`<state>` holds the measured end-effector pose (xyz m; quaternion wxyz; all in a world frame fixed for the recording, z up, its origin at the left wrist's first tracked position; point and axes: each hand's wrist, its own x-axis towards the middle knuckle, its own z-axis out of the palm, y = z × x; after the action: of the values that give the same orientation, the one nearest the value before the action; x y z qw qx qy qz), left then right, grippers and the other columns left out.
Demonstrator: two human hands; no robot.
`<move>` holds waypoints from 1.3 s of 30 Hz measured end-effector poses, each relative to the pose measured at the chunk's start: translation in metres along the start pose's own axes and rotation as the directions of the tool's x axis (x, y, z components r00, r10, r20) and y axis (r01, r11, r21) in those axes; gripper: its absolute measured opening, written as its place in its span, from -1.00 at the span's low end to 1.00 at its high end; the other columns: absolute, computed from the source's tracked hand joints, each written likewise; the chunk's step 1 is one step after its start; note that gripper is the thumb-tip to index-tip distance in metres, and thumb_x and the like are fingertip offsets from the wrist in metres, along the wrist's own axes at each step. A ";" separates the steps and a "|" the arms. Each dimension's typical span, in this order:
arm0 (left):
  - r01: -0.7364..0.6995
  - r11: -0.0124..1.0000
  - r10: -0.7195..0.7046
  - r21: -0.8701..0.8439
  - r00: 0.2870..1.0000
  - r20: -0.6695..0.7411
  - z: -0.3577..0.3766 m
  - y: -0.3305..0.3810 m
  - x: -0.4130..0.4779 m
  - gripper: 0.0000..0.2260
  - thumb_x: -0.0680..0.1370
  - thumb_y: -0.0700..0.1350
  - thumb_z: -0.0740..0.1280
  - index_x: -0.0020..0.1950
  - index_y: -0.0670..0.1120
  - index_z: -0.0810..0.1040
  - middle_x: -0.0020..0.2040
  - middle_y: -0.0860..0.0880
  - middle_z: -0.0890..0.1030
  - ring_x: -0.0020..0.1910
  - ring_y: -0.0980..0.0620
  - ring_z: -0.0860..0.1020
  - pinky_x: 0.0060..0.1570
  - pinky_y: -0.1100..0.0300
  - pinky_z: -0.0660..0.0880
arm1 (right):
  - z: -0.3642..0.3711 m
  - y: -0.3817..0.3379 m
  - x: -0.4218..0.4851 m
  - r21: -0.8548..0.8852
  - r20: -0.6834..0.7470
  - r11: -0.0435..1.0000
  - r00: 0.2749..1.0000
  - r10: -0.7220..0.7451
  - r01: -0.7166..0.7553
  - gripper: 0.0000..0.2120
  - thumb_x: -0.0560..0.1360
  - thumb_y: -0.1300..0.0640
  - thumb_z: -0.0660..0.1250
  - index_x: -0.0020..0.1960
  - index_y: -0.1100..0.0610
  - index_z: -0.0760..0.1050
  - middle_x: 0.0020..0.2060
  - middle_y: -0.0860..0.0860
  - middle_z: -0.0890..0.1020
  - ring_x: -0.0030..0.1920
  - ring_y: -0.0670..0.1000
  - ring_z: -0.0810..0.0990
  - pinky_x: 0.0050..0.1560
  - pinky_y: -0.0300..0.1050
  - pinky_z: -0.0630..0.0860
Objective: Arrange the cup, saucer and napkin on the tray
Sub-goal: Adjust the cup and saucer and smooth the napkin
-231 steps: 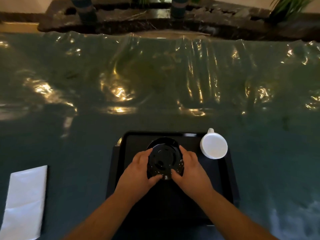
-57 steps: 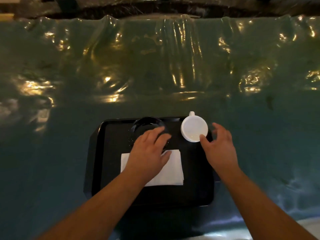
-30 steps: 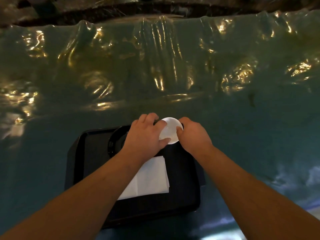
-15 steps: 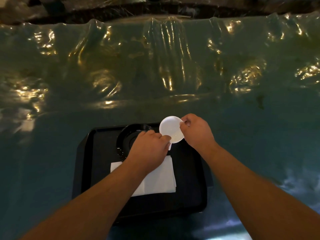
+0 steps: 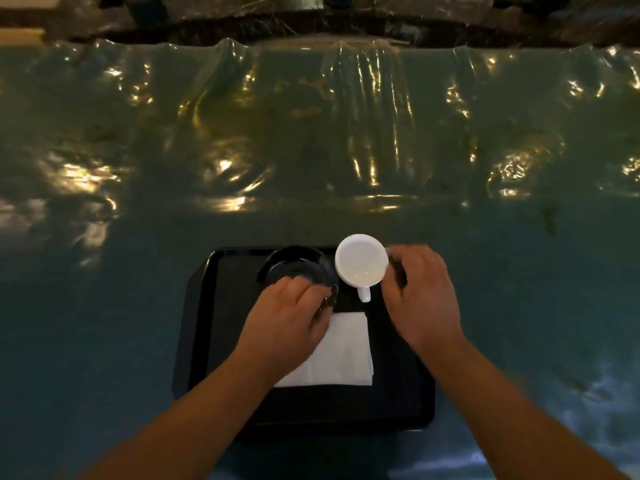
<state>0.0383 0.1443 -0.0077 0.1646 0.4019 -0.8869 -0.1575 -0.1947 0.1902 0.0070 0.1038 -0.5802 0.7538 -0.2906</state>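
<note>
Probably a dining or hospitality setting, dimly lit with warm lamps. Suggested by a broad table (image 5: 311,150) under a teal cloth sealed with wrinkled clear plastic (image 5: 374,109) that throws back yellow glints. Set near the front edge with a black serving tray (image 5: 201,323) carrying a white cup (image 5: 361,265), a black saucer (image 5: 294,268) and a folded white napkin (image 5: 343,351). Bordered at the far side by a dark stone-like ledge (image 5: 311,26), too blurred and dim to identify further. Whether home or restaurant cannot be told.
</note>
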 end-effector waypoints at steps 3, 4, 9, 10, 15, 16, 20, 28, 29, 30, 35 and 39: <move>0.040 0.999 -0.039 0.020 0.999 -0.035 0.003 -0.024 -0.063 -0.84 0.57 0.04 0.37 0.07 -0.01 0.60 0.02 0.01 0.57 -0.02 -0.04 0.54 -0.02 0.02 0.50 | 0.010 -0.005 -0.062 0.030 0.095 0.967 0.963 -0.253 0.252 -0.75 0.57 0.08 0.32 0.24 0.07 0.54 0.11 -0.02 0.54 0.13 0.03 0.49 0.19 -0.10 0.44; 0.057 0.998 -0.056 0.029 0.998 -0.027 0.006 -0.032 -0.081 -0.82 0.56 0.05 0.37 0.06 -0.02 0.60 0.05 0.01 0.57 0.01 -0.05 0.55 0.03 0.02 0.49 | 0.018 -0.003 -0.080 0.025 0.168 0.955 0.940 -0.297 0.297 -0.69 0.57 0.07 0.35 0.30 0.07 0.53 0.17 0.01 0.54 0.19 0.06 0.50 0.26 -0.05 0.44; 0.127 0.989 -0.132 0.072 0.988 0.075 0.018 -0.061 -0.122 -0.63 0.55 0.18 0.34 0.21 -0.03 0.61 0.35 -0.06 0.54 0.28 -0.10 0.52 0.32 -0.06 0.43 | 0.045 0.007 -0.113 -0.142 0.443 0.948 0.875 -0.196 0.284 -0.37 0.58 -0.22 0.29 0.55 0.04 0.35 0.54 0.11 0.38 0.55 0.17 0.29 0.48 0.21 0.33; 0.135 0.987 -0.143 0.083 0.985 0.098 0.020 -0.064 -0.123 -0.59 0.55 0.20 0.34 0.27 -0.03 0.60 0.41 -0.07 0.51 0.32 -0.11 0.49 0.36 -0.07 0.40 | 0.047 0.010 -0.113 -0.162 0.461 0.943 0.867 -0.189 0.292 -0.34 0.57 -0.25 0.26 0.57 0.05 0.32 0.57 0.11 0.34 0.57 0.17 0.24 0.49 0.20 0.28; 0.141 0.981 -0.158 0.131 0.979 0.132 0.026 -0.068 -0.125 -0.48 0.58 0.23 0.29 0.44 -0.03 0.51 0.51 -0.09 0.43 0.41 -0.12 0.43 0.43 -0.11 0.33 | 0.050 0.017 -0.110 -0.235 0.473 0.897 0.850 -0.231 0.375 -0.29 0.56 -0.32 0.19 0.54 0.12 0.37 0.57 0.13 0.33 0.55 0.17 0.24 0.48 0.17 0.20; 0.135 0.981 -0.154 0.138 0.979 0.134 0.027 -0.067 -0.126 -0.48 0.59 0.23 0.27 0.45 -0.03 0.50 0.52 -0.09 0.42 0.43 -0.11 0.42 0.45 -0.11 0.30 | 0.050 0.018 -0.110 -0.245 0.477 0.891 0.848 -0.233 0.383 -0.29 0.57 -0.33 0.18 0.53 0.12 0.38 0.57 0.12 0.32 0.55 0.16 0.24 0.49 0.17 0.17; 0.131 0.982 -0.151 0.139 0.978 0.145 0.029 -0.070 -0.124 -0.49 0.62 0.21 0.21 0.50 -0.01 0.45 0.56 -0.08 0.37 0.54 -0.09 0.33 0.51 -0.14 0.20 | 0.051 0.020 -0.109 -0.257 0.487 0.886 0.844 -0.227 0.386 -0.28 0.58 -0.35 0.16 0.55 0.11 0.37 0.59 0.11 0.30 0.57 0.16 0.22 0.50 0.16 0.12; 0.161 0.979 -0.176 0.124 0.976 0.125 0.033 -0.074 -0.120 -0.51 0.63 0.21 0.16 0.52 0.05 0.37 0.58 -0.05 0.35 0.57 -0.05 0.26 0.53 -0.16 0.15 | 0.053 0.020 -0.104 -0.239 0.495 0.893 0.839 -0.226 0.382 -0.28 0.60 -0.36 0.14 0.58 0.08 0.30 0.61 0.09 0.25 0.59 0.17 0.18 0.54 0.19 0.12; 0.171 0.977 -0.186 0.125 0.975 0.120 0.034 -0.075 -0.119 -0.51 0.63 0.21 0.16 0.53 0.05 0.37 0.58 -0.05 0.35 0.57 -0.05 0.26 0.53 -0.16 0.15 | 0.054 0.020 -0.102 -0.239 0.498 0.894 0.839 -0.222 0.378 -0.29 0.60 -0.36 0.13 0.59 0.08 0.29 0.61 0.09 0.25 0.59 0.17 0.18 0.54 0.20 0.12; 0.179 0.976 -0.193 0.123 0.974 0.115 0.034 -0.075 -0.117 -0.50 0.63 0.20 0.16 0.53 0.04 0.37 0.58 -0.05 0.35 0.57 -0.06 0.27 0.53 -0.16 0.15 | 0.055 0.019 -0.100 -0.237 0.500 0.898 0.839 -0.214 0.370 -0.29 0.60 -0.36 0.13 0.59 0.08 0.30 0.61 0.09 0.25 0.60 0.17 0.18 0.55 0.21 0.14; 0.191 0.978 -0.199 0.084 0.975 0.101 0.025 -0.071 -0.111 -0.52 0.60 0.21 0.21 0.44 0.01 0.49 0.51 -0.06 0.45 0.50 -0.06 0.37 0.50 -0.15 0.25 | 0.050 0.013 -0.093 -0.207 0.485 0.915 0.849 -0.211 0.346 -0.32 0.59 -0.32 0.17 0.54 0.09 0.38 0.56 0.10 0.35 0.56 0.19 0.26 0.51 0.24 0.25; 0.464 0.879 -0.469 -0.106 0.883 -0.019 0.007 -0.068 -0.089 -0.72 0.57 0.18 0.32 0.18 0.06 0.57 0.17 0.07 0.62 0.15 0.04 0.55 0.09 0.13 0.47 | 0.032 0.006 -0.074 -0.026 0.127 0.967 0.961 -0.246 0.252 -0.72 0.57 -0.10 0.34 0.17 0.06 0.55 0.11 -0.03 0.58 0.14 0.03 0.53 0.23 -0.13 0.42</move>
<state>0.1363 0.1705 -0.0566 0.1610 0.5983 -0.7514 -0.2270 -0.1616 0.2499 -0.0352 0.1001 -0.6891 0.6730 -0.2493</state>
